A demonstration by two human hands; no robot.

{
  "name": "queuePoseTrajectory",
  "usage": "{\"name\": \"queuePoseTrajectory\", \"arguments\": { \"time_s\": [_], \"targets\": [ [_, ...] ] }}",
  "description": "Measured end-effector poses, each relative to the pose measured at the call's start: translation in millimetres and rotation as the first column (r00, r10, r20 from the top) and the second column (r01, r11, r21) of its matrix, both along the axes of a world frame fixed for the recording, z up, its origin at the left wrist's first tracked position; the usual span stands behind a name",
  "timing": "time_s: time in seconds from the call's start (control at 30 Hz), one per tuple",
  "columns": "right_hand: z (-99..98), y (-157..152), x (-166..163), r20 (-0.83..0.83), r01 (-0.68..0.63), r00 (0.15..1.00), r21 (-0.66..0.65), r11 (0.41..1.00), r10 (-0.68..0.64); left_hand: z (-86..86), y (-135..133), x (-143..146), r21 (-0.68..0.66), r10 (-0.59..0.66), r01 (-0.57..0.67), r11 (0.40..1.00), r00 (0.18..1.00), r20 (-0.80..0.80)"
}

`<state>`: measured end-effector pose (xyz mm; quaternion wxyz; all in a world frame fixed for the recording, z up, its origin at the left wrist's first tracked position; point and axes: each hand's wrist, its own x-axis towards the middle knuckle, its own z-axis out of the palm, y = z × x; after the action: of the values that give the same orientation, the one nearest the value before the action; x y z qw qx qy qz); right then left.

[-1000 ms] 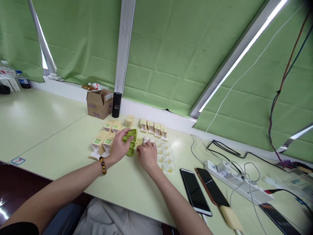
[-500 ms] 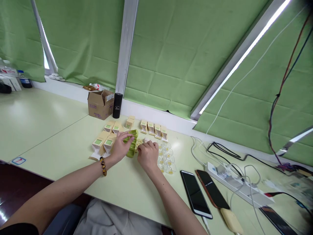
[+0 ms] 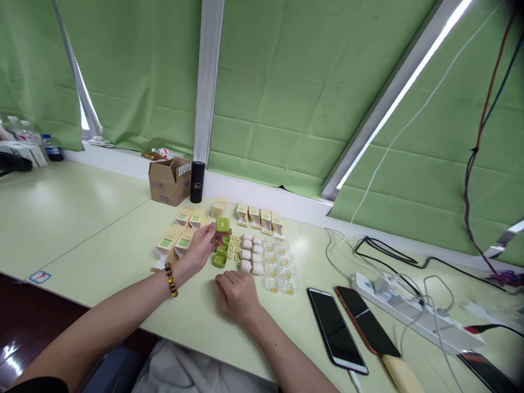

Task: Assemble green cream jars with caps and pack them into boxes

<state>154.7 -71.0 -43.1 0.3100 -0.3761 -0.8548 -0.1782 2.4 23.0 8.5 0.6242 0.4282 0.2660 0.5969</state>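
Note:
My left hand [image 3: 201,246], with a bead bracelet on its wrist, pinches a small green case [image 3: 223,224] and holds it just above the desk. Below it a column of more green cases [image 3: 220,257] lies on the pale green desk [image 3: 102,240]. To their right lie small yellow pieces [image 3: 234,247], white pieces [image 3: 250,254] and clear lids [image 3: 278,265] in rows. My right hand [image 3: 234,292] rests on the desk nearer me, fingers loosely curled, holding nothing. Small beige boxes with green labels [image 3: 177,240] stand left of my left hand; more boxes [image 3: 259,216] stand behind.
A brown carton [image 3: 167,180] and a black cylinder [image 3: 197,182] stand near the window sill. Two phones [image 3: 352,327] lie at the right, beside a white power strip [image 3: 413,311] with tangled cables. Green blinds cover the windows.
My left hand has lifted one green case off the column. My right hand has drawn back toward me, uncovering the white pieces it was on.

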Motion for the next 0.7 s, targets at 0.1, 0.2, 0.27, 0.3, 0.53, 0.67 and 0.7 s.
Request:
{"name": "queuePoseTrajectory", "arguments": {
  "time_s": [0.1, 0.2, 0.27, 0.3, 0.53, 0.67, 0.7],
  "targets": [
    [5.7, 5.9, 7.1, -0.063, 0.079, 0.995, 0.019, 0.997, -0.078, 1.2, -4.6, 1.3, -0.017, -0.051, 0.051, 0.999, 0.999, 0.014],
    [10.8, 12.8, 15.5, -0.088, 0.185, 0.979, 0.007, 0.983, -0.184, 2.9, -6.7, 1.2, -0.001, -0.057, 0.057, 0.998, 0.998, -0.003],
    [13.6, 18.5, 22.3, -0.072, 0.240, 0.968, -0.010, 0.971, -0.240, 5.8, -6.1, -0.8, 0.026, -0.032, 0.033, 0.999, 0.999, -0.031],
    [14.8, 21.4, 26.0, -0.055, 0.258, 0.964, -0.021, 0.966, -0.259, 8.0, -5.3, -2.6, 0.048, 0.003, 0.000, 0.999, 0.999, -0.054],
    [18.3, 29.9, 36.2, 0.132, 0.285, 0.955, -0.151, 0.947, -0.266, 37.0, -2.0, -20.9, 0.495, 0.483, -0.249, 0.832, 0.765, -0.427],
    [19.8, 27.0, 27.3, 0.194, 0.282, 0.949, -0.178, 0.943, -0.247, 46.4, -5.6, -33.0, 0.749, 0.656, -0.069, 0.658, 0.541, -0.527],
    [19.9, 26.7, 25.4, 0.200, 0.285, 0.948, -0.184, 0.941, -0.248, 45.1, -6.1, -37.4, 0.775, 0.675, 0.000, 0.632, 0.492, -0.550]
  ]
}}
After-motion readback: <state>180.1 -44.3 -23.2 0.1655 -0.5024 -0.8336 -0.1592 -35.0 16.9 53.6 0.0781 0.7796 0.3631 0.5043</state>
